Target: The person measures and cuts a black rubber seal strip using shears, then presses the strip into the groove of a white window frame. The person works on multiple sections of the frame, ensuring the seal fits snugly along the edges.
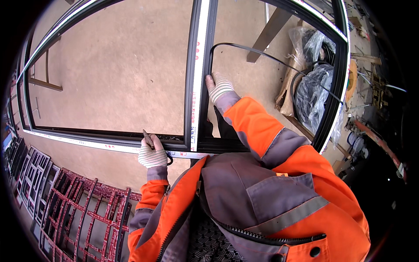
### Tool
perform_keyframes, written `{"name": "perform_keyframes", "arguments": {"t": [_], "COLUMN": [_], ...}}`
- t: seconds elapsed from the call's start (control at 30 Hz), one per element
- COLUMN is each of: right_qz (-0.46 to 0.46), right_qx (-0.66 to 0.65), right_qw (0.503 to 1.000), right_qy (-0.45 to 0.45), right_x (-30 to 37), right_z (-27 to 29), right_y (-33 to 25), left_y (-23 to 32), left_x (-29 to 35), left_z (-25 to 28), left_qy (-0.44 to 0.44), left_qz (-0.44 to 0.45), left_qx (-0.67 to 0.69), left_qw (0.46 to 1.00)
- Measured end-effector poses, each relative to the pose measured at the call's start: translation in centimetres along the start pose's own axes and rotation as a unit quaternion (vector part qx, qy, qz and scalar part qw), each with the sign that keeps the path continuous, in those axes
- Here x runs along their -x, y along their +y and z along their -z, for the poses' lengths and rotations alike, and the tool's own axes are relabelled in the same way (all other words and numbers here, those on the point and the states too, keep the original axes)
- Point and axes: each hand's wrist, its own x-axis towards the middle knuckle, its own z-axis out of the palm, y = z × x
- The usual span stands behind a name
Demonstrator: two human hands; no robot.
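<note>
A large black window frame [199, 74] with white protective film lies before me, with a bar dividing its two openings. My right hand [219, 86], in a striped glove with bare fingertips, presses a black rubber strip [244, 46] against the right side of that bar. From there the strip arcs up and across the right opening to the far side. Near the frame's front edge, my left hand [152, 152], gloved alike, is closed around a pair of scissors [148, 139]. Their metal blades point away from me and a black loop handle shows below the palm.
Right of centre, clear plastic bags [314, 94] with coiled black strip lie on the floor beside torn cardboard [287, 89]. Red-wrapped frames [89, 212] lean at the lower left, beside grey frames [32, 172]. A metal leg [270, 32] shows through the right opening.
</note>
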Motion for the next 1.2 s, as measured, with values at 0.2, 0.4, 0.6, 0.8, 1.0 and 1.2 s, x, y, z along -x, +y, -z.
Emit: {"name": "perform_keyframes", "arguments": {"t": [0.2, 0.4, 0.6, 0.8, 1.0, 1.2], "right_qz": [-0.027, -0.121, -0.243, -0.333, -0.417, -0.343], "right_qx": [-0.011, -0.272, -0.400, -0.368, -0.437, -0.611], "right_qw": [0.996, 0.953, 0.875, 0.862, 0.783, 0.692], "right_qy": [-0.088, -0.052, 0.127, 0.102, 0.148, 0.172], "right_x": [0.6, -2.5, -9.1, -12.8, -16.4, -17.3], "right_z": [0.6, 3.4, 11.1, 12.9, 10.2, 10.1], "right_y": [0.1, 2.9, 5.5, 1.4, 1.3, -2.0], "left_y": [0.1, -0.5, -0.5, -0.6, -0.6, -0.9], "left_x": [-0.1, 0.1, 0.0, 0.1, 0.0, -0.1], "left_z": [0.4, 0.0, -0.2, -0.2, -0.3, -0.3], "left_qy": [-0.017, 0.003, 0.004, 0.008, 0.017, 0.027], "left_qz": [-0.007, 0.006, 0.005, 0.002, -0.008, -0.021], "left_qx": [-0.059, -0.032, -0.026, -0.012, -0.033, -0.034], "left_qw": [0.998, 0.999, 1.000, 1.000, 0.999, 0.999]}}
